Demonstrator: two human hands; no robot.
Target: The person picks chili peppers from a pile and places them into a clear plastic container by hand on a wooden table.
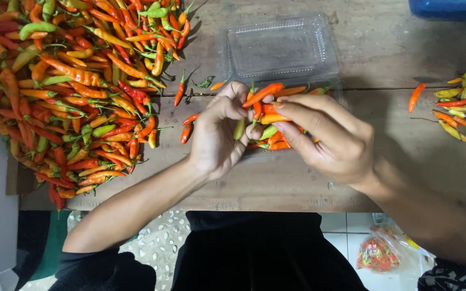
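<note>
Both hands meet over the clear plastic clamshell tray [284, 48]: left hand [217, 134] and right hand [324, 137] clamped on a bunch of orange chillies [265, 108], big chilli heap [66, 91] far left on the wooden worktop [395, 48].

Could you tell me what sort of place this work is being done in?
Probably a small produce-packing spot, perhaps a home or market stall: a big heap of chillies on a rough wooden table, a clear plastic clamshell tray, and a tiled floor below.
</note>
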